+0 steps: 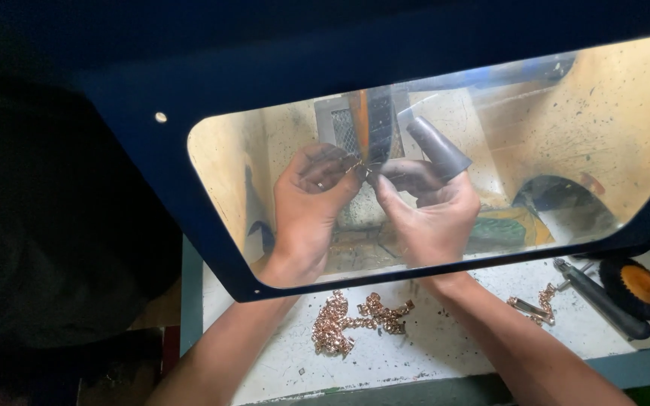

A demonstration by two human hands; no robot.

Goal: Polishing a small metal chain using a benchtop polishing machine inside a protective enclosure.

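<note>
Now small metal piece (356, 167) pinched between left hand (308, 197) and right hand (432, 214) fingers, against wheel (374, 124).

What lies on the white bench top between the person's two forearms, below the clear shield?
In the head view, a heap of copper-coloured chain pieces lies on the speckled white bench top, between the left forearm and right forearm.

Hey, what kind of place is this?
Likely a jewellery polishing workshop: both hands hold a small metal piece against a buffing wheel behind a clear dust shield, with copper-coloured chains on the bench.
</note>
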